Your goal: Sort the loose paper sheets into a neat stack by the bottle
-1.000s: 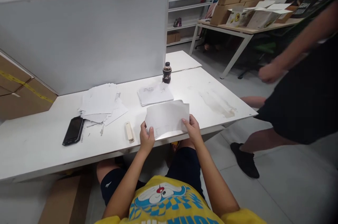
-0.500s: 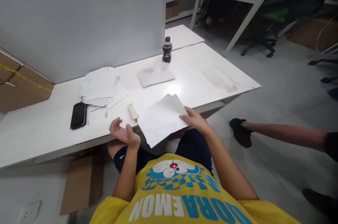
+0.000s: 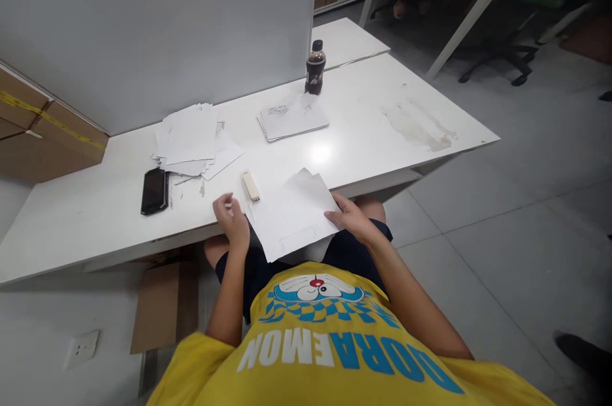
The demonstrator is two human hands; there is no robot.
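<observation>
Several white sheets of paper (image 3: 296, 215) lie together, partly on the table's front edge and partly above my lap. My right hand (image 3: 351, 218) grips their right edge, thumb on top and the other fingers underneath. Just left of the sheets, my left hand (image 3: 233, 221) is raised at the table edge, fingers loosely curled with a gap to the thumb; I see nothing held in it. Between that hand and the sheets' upper left corner lies a small cream-coloured block with a metal end (image 3: 251, 187); its exact kind is unclear.
An untidy paper pile (image 3: 189, 135) lies at the back left, beside a black phone-like device (image 3: 155, 191). A neater paper stack (image 3: 292, 120) sits near a dark drink bottle (image 3: 315, 68). Cardboard boxes (image 3: 57, 138) stand far left. A stain (image 3: 421, 125) marks the table's right side.
The view has shifted, and a person's leg at the right is largely out of view. My left hand has curled its fingers further in. My right hand keeps hold of the sheets.
</observation>
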